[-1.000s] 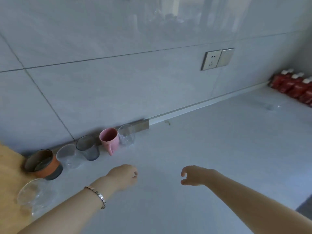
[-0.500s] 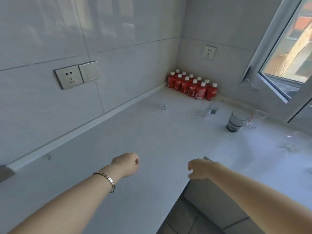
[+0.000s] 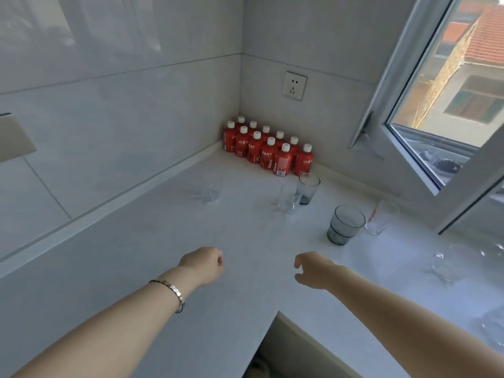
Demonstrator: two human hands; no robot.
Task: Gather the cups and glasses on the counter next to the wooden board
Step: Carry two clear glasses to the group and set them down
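Pale grey counter (image 3: 152, 257), L-shaped, wrapping round the corner under the window. In the far corner, tight against both walls, a block of red bottles (image 3: 268, 148) with white caps. Just in front of them a tall grey-tinted glass (image 3: 307, 189), upright, with a clear glass (image 3: 287, 199) touching or nearly touching its left side. Further left, standing alone, a small clear glass (image 3: 209, 192), hard to make out. Nearer, to the right, a squat smoky glass (image 3: 345, 224); just beside it, toward the window, a clear glass (image 3: 380, 217) with a red mark. At the right edge, more clear glassware (image 3: 447, 264), too faint to tell apart.
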